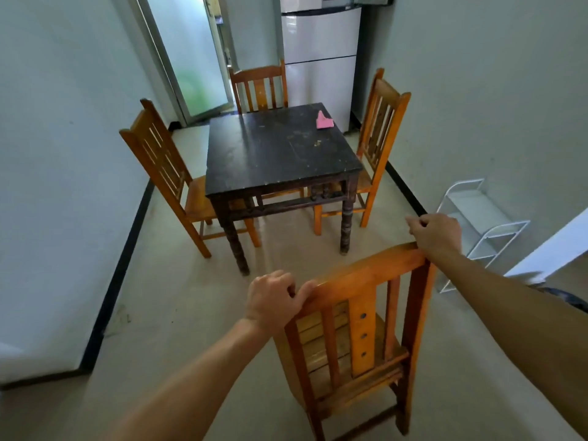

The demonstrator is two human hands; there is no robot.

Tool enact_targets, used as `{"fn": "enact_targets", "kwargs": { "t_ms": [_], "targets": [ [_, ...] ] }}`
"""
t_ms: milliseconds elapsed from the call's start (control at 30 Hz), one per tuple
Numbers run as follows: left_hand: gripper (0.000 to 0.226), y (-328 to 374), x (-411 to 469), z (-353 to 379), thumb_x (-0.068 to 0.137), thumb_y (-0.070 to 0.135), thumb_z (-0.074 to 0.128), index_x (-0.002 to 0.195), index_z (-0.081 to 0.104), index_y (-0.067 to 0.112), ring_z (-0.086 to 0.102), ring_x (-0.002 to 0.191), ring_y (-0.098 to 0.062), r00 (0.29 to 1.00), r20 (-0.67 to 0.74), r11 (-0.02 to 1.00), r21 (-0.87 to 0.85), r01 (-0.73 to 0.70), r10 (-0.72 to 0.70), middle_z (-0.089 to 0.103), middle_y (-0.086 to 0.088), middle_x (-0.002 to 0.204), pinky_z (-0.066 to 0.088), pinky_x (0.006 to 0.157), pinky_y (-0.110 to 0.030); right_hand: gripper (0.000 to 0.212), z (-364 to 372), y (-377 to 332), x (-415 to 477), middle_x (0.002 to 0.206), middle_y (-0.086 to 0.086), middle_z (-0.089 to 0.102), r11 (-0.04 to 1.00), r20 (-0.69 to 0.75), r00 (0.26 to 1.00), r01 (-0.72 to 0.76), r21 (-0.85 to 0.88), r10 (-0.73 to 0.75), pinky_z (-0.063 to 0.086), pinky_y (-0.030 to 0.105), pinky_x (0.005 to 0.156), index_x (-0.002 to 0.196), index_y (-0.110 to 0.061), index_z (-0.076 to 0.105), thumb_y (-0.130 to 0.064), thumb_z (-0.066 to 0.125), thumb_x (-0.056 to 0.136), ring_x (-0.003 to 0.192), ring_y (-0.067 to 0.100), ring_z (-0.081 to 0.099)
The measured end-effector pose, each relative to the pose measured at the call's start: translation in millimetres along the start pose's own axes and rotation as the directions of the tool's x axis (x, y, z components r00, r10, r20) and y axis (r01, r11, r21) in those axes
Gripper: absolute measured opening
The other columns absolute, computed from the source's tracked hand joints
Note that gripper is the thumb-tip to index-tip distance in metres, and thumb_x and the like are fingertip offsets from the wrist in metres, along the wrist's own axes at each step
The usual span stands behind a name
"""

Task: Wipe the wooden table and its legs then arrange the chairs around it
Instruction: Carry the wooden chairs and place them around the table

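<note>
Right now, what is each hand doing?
Left hand: grips the rail of the near chair.
Right hand: curled at its right corner; grip cannot be told.

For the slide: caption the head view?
Left hand and right hand grip the top rail of the near chair, short of the dark table with three chairs set and pink cloth on top.

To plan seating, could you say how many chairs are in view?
4: left chair, far chair, right chair at the table; near chair gripped by left hand and right hand.
</note>
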State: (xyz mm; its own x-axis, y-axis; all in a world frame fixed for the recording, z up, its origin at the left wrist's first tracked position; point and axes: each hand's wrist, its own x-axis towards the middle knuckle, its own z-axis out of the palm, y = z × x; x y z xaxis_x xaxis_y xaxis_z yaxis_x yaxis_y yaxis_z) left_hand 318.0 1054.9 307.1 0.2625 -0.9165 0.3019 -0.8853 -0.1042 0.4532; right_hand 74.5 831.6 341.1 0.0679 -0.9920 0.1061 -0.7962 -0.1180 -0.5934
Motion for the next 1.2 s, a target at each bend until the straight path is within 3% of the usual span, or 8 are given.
{"fn": "enact_targets", "kwargs": {
  "t_ms": [100, 200, 367, 467, 600, 700, 1000, 1200],
  "targets": [
    [0.061, 15.7, 28.7, 5.4, 0.086, 0.071, 0.037, 0.056, 0.054, 0.021, 0.051, 0.051, -0.008, 0.999, 0.035, 0.999, 0.043, -0.022, 0.021, 0.050, 0.009, 0.055, 0.050, 0.056, -0.032, 0.047, -16.3, 26.4, -0.6, 0.065, 0.014, 0.065, 0.996, -0.060, 0.994, -0.087, 0.008, 0.088, 0.036, 0.028, 0.053, 0.068, -0.001, 0.069, -0.036, 0.053, 0.095, 0.056, 0.022, 0.053],
    [0.052, 38.6, 60.2, 8.3, 0.089, 0.062, 0.045, 0.055, 0.049, 0.023, 0.047, 0.048, -0.006, 0.999, 0.035, 1.000, 0.023, 0.003, -0.004, 0.048, 0.008, 0.051, 0.042, 0.055, -0.023, 0.050, -29.3, 53.7, -11.0, 0.069, 0.013, 0.067, 0.988, -0.087, 0.984, -0.157, -0.004, 0.156, 0.047, 0.033, 0.065, 0.066, -0.007, 0.067, -0.041, 0.049, 0.097, 0.065, 0.027, 0.059],
    [0.043, 48.5, 97.2, 22.3, 0.091, 0.047, 0.056, 0.068, 0.057, 0.011, 0.053, 0.055, -0.019, 0.950, -0.045, 0.848, -0.466, 0.254, -0.310, 0.056, -0.007, 0.060, 0.046, 0.060, -0.026, 0.054, -27.9, 60.7, -42.4, 0.056, 0.009, 0.057, 0.977, -0.194, 0.957, -0.208, 0.052, 0.214, 0.049, 0.031, 0.058, 0.059, -0.010, 0.057, -0.042, 0.044, 0.100, 0.052, 0.021, 0.055],
    [0.047, 34.2, 110.5, 22.2, 0.094, 0.040, 0.054, 0.063, 0.058, 0.005, 0.053, 0.052, -0.024, 0.960, -0.060, 0.880, -0.417, 0.226, -0.275, 0.056, -0.013, 0.057, 0.043, 0.057, -0.024, 0.048, -20.9, 54.2, -51.0, 0.053, 0.003, 0.052, 0.977, -0.196, 0.959, -0.188, 0.101, 0.204, 0.044, 0.026, 0.049, 0.059, -0.014, 0.054, -0.038, 0.047, 0.100, 0.049, 0.017, 0.052],
    [0.047, 1.9, 124.1, 17.2, 0.094, 0.038, 0.055, 0.058, 0.058, 0.008, 0.053, 0.047, -0.020, 0.960, -0.025, 0.925, -0.278, 0.260, -0.278, 0.056, -0.009, 0.052, 0.043, 0.055, -0.026, 0.049, -6.7, 32.4, -38.9, 0.054, 0.005, 0.053, 0.981, -0.163, 0.973, -0.140, 0.136, 0.161, 0.047, 0.032, 0.052, 0.060, -0.011, 0.057, -0.038, 0.048, 0.100, 0.050, 0.018, 0.052],
    [0.045, -29.5, 127.8, 3.3, 0.095, 0.039, 0.054, 0.059, 0.060, 0.011, 0.057, 0.050, -0.018, 0.939, -0.009, 0.913, -0.233, 0.334, -0.345, 0.058, -0.007, 0.054, 0.045, 0.055, -0.028, 0.047, 14.4, -2.1, -22.2, 0.051, -0.001, 0.046, 0.984, -0.107, 0.989, -0.085, 0.154, 0.102, 0.035, 0.022, 0.050, 0.057, -0.015, 0.052, -0.033, 0.049, 0.099, 0.046, 0.010, 0.043],
    [0.051, -85.7, 167.9, 0.1, 0.093, 0.038, 0.057, 0.050, 0.058, 0.010, 0.057, 0.047, -0.018, 0.850, -0.181, 0.810, -0.451, 0.375, -0.494, 0.056, -0.004, 0.048, 0.053, 0.060, -0.032, 0.053, 68.5, -69.0, 75.7, 0.057, 0.020, 0.060, 0.957, -0.145, 0.988, 0.000, 0.291, 0.044, 0.050, 0.039, 0.060, 0.055, 0.000, 0.059, -0.034, 0.054, 0.096, 0.055, 0.035, 0.058],
    [0.051, -110.0, 210.2, -3.2, 0.091, 0.040, 0.059, 0.048, 0.057, 0.013, 0.054, 0.044, -0.012, 0.858, -0.256, 0.856, -0.402, 0.326, -0.446, 0.053, 0.000, 0.045, 0.049, 0.055, -0.025, 0.062, 94.0, -100.7, 136.7, 0.050, 0.013, 0.056, 0.951, -0.149, 0.987, 0.105, 0.291, -0.063, 0.046, 0.036, 0.055, 0.049, -0.006, 0.055, -0.047, 0.052, 0.096, 0.049, 0.029, 0.055]
  ]
}}
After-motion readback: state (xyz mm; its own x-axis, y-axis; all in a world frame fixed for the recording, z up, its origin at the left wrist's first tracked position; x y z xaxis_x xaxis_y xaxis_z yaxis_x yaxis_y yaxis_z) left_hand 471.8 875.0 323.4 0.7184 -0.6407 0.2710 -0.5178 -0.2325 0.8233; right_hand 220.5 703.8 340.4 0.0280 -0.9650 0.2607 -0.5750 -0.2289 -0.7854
